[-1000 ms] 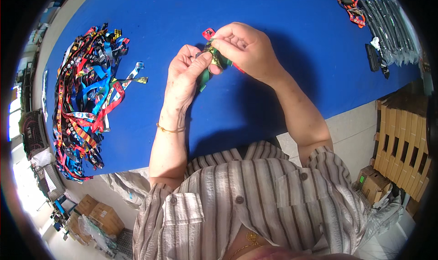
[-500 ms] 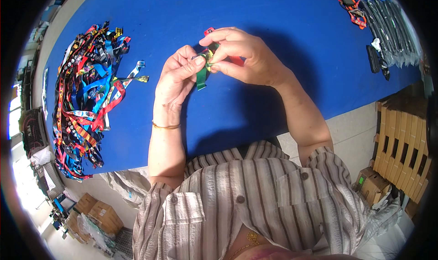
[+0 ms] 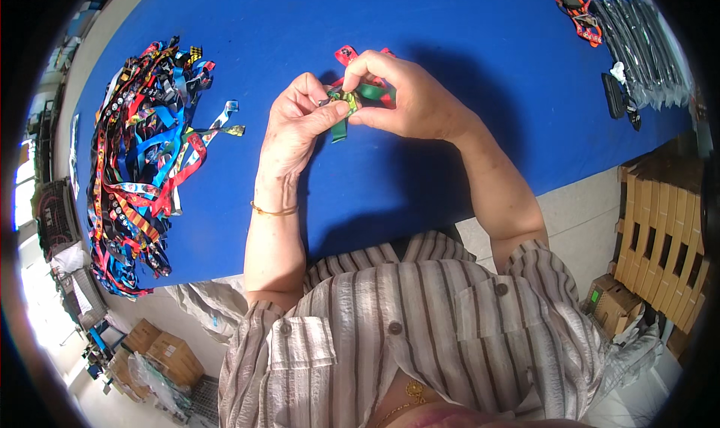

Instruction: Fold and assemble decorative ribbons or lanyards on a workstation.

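Plainly, the straps [image 3: 370, 92], green and red with a yellow-green patterned part, were up in both hands near the upper middle of the frame. The left hand [image 3: 294, 124] had its grip closed on them, thumb pressing the patterned part against the fingers. The right hand [image 3: 416, 98] curved in from the right, its thumb and forefinger bent around the straps at the same spot; whether that grip pinched them or only touched them I could not tell. One green end hung below the fingers, and red ends stuck out above.

Around the hands spread the blue counter [image 3: 300, 23], with a wide stretch of its surface running up to the top of the frame and another to the right. A narrower strip separated the left wrist, with its bracelet [image 3: 274, 211], from a long pile of mixed straps [image 3: 142, 158] at the left. Two loose tails from that pile pointed toward the hands, and its lower end reached the counter's edge.

At the upper right, dark packets [image 3: 637, 45] lay along the far side, beside an orange cord [image 3: 585, 19] and a black case [image 3: 612, 96]. The near edge slanted behind both forearms.
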The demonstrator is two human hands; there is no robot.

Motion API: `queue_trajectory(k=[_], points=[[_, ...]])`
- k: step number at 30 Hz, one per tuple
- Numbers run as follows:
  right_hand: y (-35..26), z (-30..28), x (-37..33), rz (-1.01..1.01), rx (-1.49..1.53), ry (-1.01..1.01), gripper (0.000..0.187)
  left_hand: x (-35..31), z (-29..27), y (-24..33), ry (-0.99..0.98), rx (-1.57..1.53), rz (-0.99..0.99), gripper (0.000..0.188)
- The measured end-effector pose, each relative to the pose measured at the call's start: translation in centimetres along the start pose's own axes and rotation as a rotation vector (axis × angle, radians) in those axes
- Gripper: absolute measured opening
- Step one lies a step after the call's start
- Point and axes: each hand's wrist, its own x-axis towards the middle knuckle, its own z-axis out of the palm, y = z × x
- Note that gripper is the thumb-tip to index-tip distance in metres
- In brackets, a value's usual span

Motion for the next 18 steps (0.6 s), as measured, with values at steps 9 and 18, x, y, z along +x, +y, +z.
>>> queue_trajectory(k=[9, 18], points=[[0.6, -0.2, 0.1, 0.051, 0.020, -0.006, 0.031, -0.2, -0.2, 0.0, 0.000, 0.099, 0.029, 0.023], [1.0, 0.3, 0.1, 0.169, 0.259, 0.015, 0.028, -0.4, 2.0, -0.9, 0.242, 0.471, 0.256, 0.023]])
